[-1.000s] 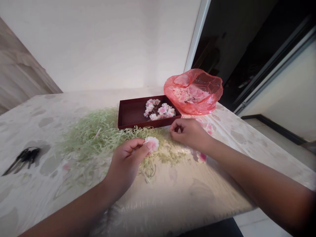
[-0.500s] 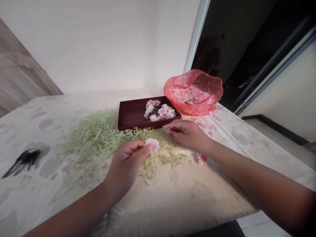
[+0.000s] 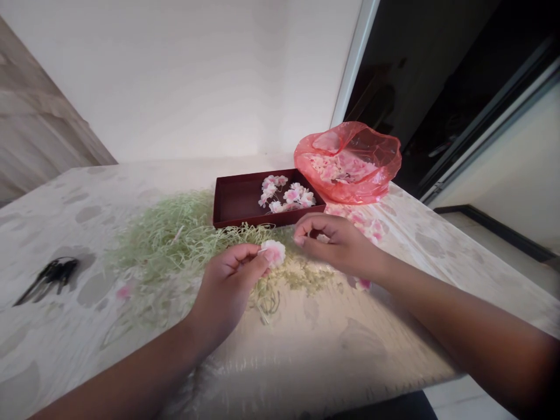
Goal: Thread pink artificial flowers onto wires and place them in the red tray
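Observation:
My left hand pinches a pink-and-white artificial flower between thumb and fingers, over the table's front half. To its right, my right hand is closed with thumb and fingertips together; whatever is between them, if anything, is too small to see. Just behind both hands stands a dark red open box, with several pink-and-white flowers lying in its right part. Pale green shredded paper is heaped along the box's front and left sides, with loose strands under my left hand.
A translucent red plastic bag full of pink flowers stands behind the box's right end. More loose flowers lie beside my right hand. A bunch of keys rests at the left. A white wall is behind the table.
My right hand has drawn back slightly from the box edge, its fingertips curling in more. My left hand keeps the flower, turned a little. The whole view has shifted slightly.

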`<state>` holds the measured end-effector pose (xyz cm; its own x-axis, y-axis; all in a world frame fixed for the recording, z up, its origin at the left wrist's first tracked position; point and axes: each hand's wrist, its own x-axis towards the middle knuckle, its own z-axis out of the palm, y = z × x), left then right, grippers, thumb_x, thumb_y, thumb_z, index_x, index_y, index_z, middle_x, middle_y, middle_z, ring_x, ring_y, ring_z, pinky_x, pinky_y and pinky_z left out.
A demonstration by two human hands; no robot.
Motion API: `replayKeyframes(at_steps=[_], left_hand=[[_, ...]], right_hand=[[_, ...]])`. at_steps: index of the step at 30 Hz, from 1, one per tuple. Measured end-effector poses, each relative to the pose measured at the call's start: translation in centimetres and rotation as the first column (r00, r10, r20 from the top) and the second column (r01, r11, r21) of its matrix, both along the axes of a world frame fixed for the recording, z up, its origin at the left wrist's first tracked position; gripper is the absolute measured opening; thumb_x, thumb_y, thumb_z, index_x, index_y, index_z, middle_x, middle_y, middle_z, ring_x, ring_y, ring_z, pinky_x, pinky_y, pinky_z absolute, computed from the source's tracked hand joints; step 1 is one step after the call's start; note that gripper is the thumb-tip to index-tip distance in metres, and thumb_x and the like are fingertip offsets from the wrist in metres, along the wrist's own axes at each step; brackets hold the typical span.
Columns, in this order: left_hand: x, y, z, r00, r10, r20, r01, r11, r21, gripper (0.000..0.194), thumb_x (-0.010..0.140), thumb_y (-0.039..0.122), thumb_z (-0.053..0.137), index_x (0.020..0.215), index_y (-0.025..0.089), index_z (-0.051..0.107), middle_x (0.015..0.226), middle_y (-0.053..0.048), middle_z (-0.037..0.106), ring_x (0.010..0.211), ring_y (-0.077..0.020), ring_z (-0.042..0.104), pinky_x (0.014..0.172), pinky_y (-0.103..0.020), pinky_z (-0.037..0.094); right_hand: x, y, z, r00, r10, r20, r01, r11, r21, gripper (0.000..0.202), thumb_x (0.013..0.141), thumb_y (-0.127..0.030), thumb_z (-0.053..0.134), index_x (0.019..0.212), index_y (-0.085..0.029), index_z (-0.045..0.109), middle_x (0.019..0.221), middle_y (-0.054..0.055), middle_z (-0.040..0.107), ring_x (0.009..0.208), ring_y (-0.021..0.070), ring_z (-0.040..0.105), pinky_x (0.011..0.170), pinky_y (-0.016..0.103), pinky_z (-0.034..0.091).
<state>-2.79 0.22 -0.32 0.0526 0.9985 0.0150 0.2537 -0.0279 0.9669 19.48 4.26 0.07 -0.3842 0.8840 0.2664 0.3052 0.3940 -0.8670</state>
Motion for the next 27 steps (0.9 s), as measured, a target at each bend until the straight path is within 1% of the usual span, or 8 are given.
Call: replayKeyframes(at_steps=[4, 7, 11, 14, 17, 20, 23, 27], left_hand=[[0.2, -0.2, -0.2, 1.0, 0.002, 0.009, -0.002, 0.999, -0.039, 0.028, 0.082, 0.046, 0.074, 0.071, 0.021, 0.071, 0.067, 0.002, 0.061, 0.06, -0.0113, 0.048, 0.051, -0.023, 0.032], [0.3, -0.5, -0.3, 1.0, -0.006, 0.015, 0.006, 0.998, -0.066, 0.026, 0.081, 0.047, 0.075, 0.075, 0.022, 0.072, 0.061, 0.004, 0.053, 0.055, -0.0096, 0.04, 0.048, -0.022, 0.027], [0.3, -0.7, -0.5, 0.999, -0.038, -0.028, 0.038, 0.999, -0.034, 0.026, 0.083, 0.047, 0.073, 0.077, 0.022, 0.073, 0.061, 0.003, 0.053, 0.055, -0.0098, 0.038, 0.048, -0.023, 0.026], [0.1, -0.8, -0.8, 0.994, -0.077, -0.078, 0.079, 0.997, 0.023, 0.026, 0.086, 0.048, 0.071, 0.082, 0.023, 0.075, 0.063, 0.003, 0.057, 0.056, -0.0103, 0.04, 0.049, -0.023, 0.027], [-0.1, -0.8, -1.0, 0.988, -0.095, -0.125, 0.105, 0.992, 0.076, 0.024, 0.087, 0.046, 0.07, 0.084, 0.023, 0.076, 0.063, 0.002, 0.059, 0.057, -0.0105, 0.043, 0.05, -0.023, 0.03], [-0.1, -0.8, -0.9, 0.989, -0.079, -0.121, 0.092, 0.991, 0.1, 0.02, 0.086, 0.044, 0.072, 0.084, 0.024, 0.077, 0.069, 0.002, 0.065, 0.061, -0.011, 0.05, 0.053, -0.022, 0.037], [0.1, -0.8, -0.7, 0.994, -0.04, -0.097, 0.048, 0.996, 0.074, 0.019, 0.083, 0.044, 0.075, 0.086, 0.026, 0.078, 0.073, 0.002, 0.069, 0.062, -0.0115, 0.053, 0.054, -0.022, 0.04], [0.2, -0.8, -0.5, 0.998, -0.028, -0.058, 0.027, 0.999, -0.023, 0.022, 0.081, 0.047, 0.076, 0.084, 0.025, 0.078, 0.07, 0.001, 0.067, 0.059, -0.0113, 0.049, 0.05, -0.022, 0.035]], right_hand=[[-0.5, -0.9, 0.5, 0.968, 0.102, -0.23, -0.149, 0.969, -0.199, 0.013, 0.087, -0.026, 0.069, 0.077, -0.018, 0.066, 0.085, 0.002, 0.063, 0.076, 0.0133, 0.055, 0.068, 0.027, 0.042], [-0.9, -1.1, 0.2, 0.946, 0.123, -0.301, -0.197, 0.953, -0.23, 0.011, 0.081, -0.02, 0.074, 0.073, -0.017, 0.068, 0.086, 0.002, 0.065, 0.076, 0.0128, 0.057, 0.067, 0.026, 0.043], [-1.6, -1.5, -0.4, 0.955, 0.06, -0.29, -0.136, 0.959, -0.247, 0.01, 0.071, -0.018, 0.082, 0.07, -0.017, 0.072, 0.093, 0.003, 0.066, 0.072, 0.0111, 0.057, 0.061, 0.024, 0.042], [-1.9, -2.0, -0.6, 0.965, -0.011, -0.261, -0.062, 0.961, -0.271, 0.009, 0.07, -0.02, 0.083, 0.07, -0.017, 0.074, 0.097, 0.004, 0.068, 0.075, 0.0122, 0.06, 0.063, 0.025, 0.045], [-2.1, -2.3, -0.5, 0.966, -0.042, -0.255, -0.03, 0.962, -0.272, 0.008, 0.069, -0.018, 0.083, 0.072, -0.017, 0.075, 0.087, 0.004, 0.069, 0.074, 0.0131, 0.061, 0.064, 0.025, 0.046], [-2.1, -2.4, -0.3, 0.957, -0.088, -0.275, 0.002, 0.955, -0.296, 0.01, 0.067, -0.017, 0.083, 0.071, -0.017, 0.074, 0.081, 0.002, 0.069, 0.069, 0.0121, 0.058, 0.061, 0.024, 0.044], [-2.1, -2.3, -0.1, 0.954, -0.113, -0.277, 0.019, 0.947, -0.321, 0.011, 0.068, -0.019, 0.084, 0.07, -0.016, 0.074, 0.079, 0.002, 0.068, 0.067, 0.0117, 0.056, 0.059, 0.024, 0.043], [-2.2, -2.4, 0.0, 0.945, -0.11, -0.31, -0.009, 0.933, -0.359, 0.015, 0.066, -0.022, 0.086, 0.07, -0.017, 0.073, 0.08, 0.003, 0.068, 0.069, 0.0126, 0.056, 0.06, 0.024, 0.043]])
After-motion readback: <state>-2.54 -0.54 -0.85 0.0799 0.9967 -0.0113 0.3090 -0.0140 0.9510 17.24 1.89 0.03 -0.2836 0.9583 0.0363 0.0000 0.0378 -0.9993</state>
